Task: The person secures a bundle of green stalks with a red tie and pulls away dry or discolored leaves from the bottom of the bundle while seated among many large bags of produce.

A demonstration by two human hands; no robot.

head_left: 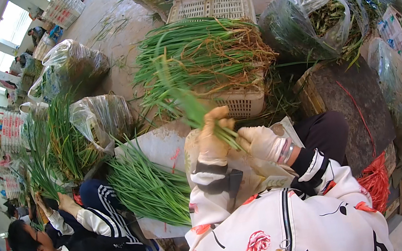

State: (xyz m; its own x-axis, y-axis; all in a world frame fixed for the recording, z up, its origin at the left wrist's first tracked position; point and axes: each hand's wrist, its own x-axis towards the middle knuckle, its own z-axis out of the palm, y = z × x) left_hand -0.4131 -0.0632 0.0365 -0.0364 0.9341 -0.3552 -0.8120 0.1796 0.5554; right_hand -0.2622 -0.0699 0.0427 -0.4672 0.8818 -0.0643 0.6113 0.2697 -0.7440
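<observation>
My left hand (pixel 212 135), in a thin pale glove, is closed around a small bunch of scallions (pixel 193 107), whose green tops reach up and left, blurred by motion. At the lower end of this bunch, my right hand (pixel 262 143), also gloved, has its fingers closed on the pale stalk ends. Beyond my hands, a large heap of scallions (pixel 190 56) with dry brown ends to the right lies on a cream plastic crate (pixel 242 104). Left of my lap, a pile of cleaner green scallions (pixel 150 186) rests on a pale board (pixel 164 141).
At my left a co-worker (pixel 97 231) holds upright greens (pixel 70 146). Plastic bags of greens (pixel 71 67) stand at the left, with another big bag (pixel 320 17) at the right. A dark board (pixel 347 102) and red string (pixel 377 184) lie beside my right knee.
</observation>
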